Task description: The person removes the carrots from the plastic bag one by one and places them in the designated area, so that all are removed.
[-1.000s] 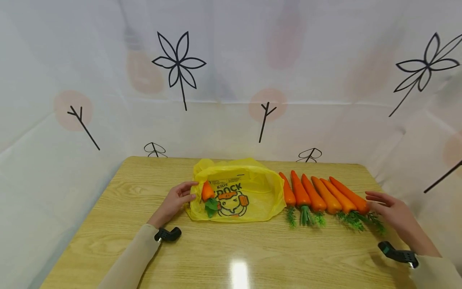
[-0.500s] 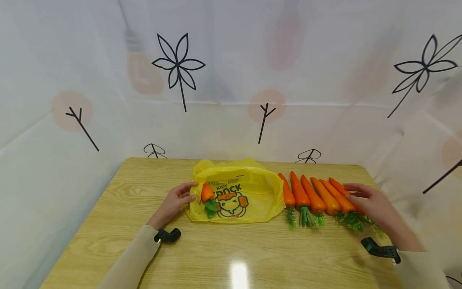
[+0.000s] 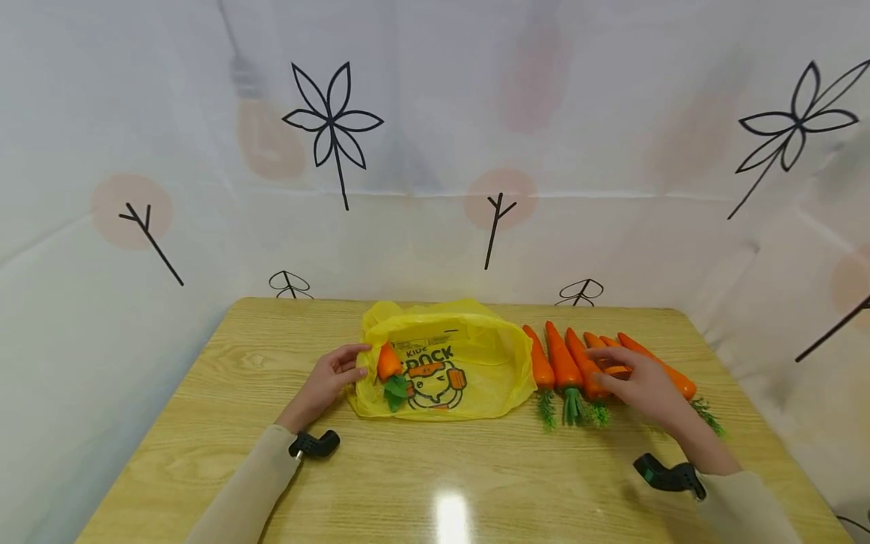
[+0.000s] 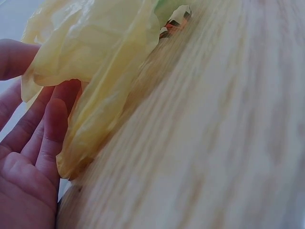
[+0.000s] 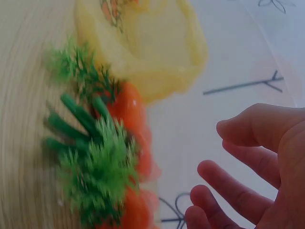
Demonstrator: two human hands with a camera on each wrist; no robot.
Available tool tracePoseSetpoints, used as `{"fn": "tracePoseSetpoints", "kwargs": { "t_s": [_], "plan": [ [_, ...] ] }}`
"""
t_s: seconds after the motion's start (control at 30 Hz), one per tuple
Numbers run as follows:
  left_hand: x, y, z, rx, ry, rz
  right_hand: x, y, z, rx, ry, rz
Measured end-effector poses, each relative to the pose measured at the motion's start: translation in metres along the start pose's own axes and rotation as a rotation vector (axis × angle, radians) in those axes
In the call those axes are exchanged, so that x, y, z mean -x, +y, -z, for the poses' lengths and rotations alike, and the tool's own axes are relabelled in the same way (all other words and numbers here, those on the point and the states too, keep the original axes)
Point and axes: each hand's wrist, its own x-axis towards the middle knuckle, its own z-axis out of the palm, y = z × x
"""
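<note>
A yellow plastic bag lies on its side, its mouth facing the person. Its left edge sits between the thumb and fingers of my left hand, and the wrist view shows the yellow film over several fingers. Inside, near that edge, is a short orange vegetable with a broad green leaf. Several orange carrots with green tops lie side by side right of the bag. My right hand hovers over the row, fingers loosely bent and holding nothing. It hides parts of the middle carrots.
The wooden table runs up to a white patterned cloth at the back and sides. Black wrist cameras sit under the left wrist and right wrist. The bag's right rim lies close against the leftmost carrot.
My right hand has travelled left across the row, from the rightmost carrot to over the middle ones. The left hand, the bag and the carrots have stayed in place.
</note>
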Motion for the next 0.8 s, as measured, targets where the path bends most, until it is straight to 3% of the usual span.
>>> {"fn": "tracePoseSetpoints", "kwargs": {
  "t_s": [0.47, 0.8],
  "plan": [
    [0.001, 0.001, 0.000, 0.005, 0.001, -0.016, -0.029, -0.040, -0.061, -0.078, -0.055, 0.131],
    [0.001, 0.002, 0.000, -0.004, -0.008, -0.016, -0.052, -0.073, -0.121, -0.148, -0.194, 0.250]
  ]
}}
